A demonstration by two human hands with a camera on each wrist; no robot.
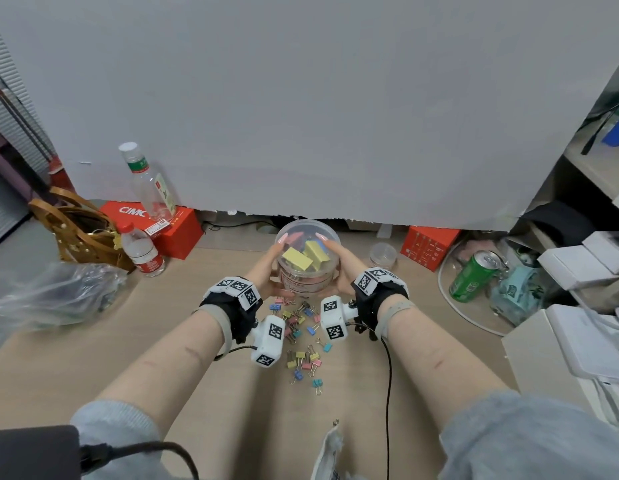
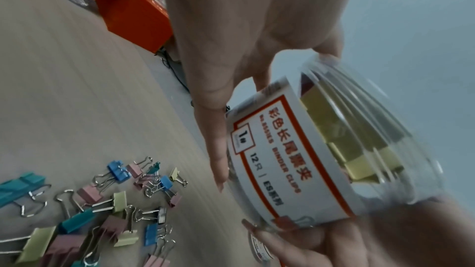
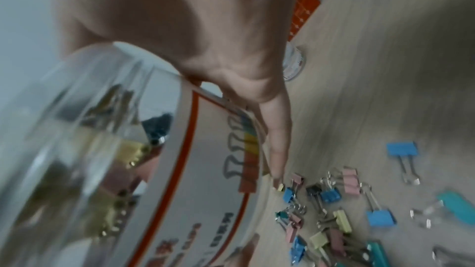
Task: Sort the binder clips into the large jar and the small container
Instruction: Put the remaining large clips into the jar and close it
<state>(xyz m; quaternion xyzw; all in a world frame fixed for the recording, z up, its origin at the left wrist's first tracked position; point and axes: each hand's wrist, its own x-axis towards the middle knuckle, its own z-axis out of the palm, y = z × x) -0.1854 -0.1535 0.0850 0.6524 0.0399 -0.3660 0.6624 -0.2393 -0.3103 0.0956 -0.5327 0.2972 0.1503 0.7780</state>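
Note:
Both hands grip a large clear jar (image 1: 306, 263) from either side, at the back of the wooden table (image 1: 93, 368). My left hand (image 1: 266, 268) clasps its left wall and my right hand (image 1: 347, 268) its right wall, fingertips curling over the top. Inside lie big yellow, blue and pink clips. The jar's white and orange label (image 2: 272, 161) shows close up, with the left thumb (image 2: 216, 149) along it. The right thumb (image 3: 277, 149) runs down the jar (image 3: 128, 149). Several small coloured binder clips (image 1: 301, 337) lie scattered just in front. The small clear container (image 1: 382, 254) stands to the jar's right.
Two water bottles (image 1: 141, 254) and a red box (image 1: 169, 226) stand back left beside a brown bag (image 1: 76, 233) and a plastic bag (image 1: 48, 296). Another red box (image 1: 429, 247), a green can (image 1: 472, 275) and white boxes (image 1: 578, 327) crowd the right. A black cable (image 1: 387, 375) trails from the right wrist.

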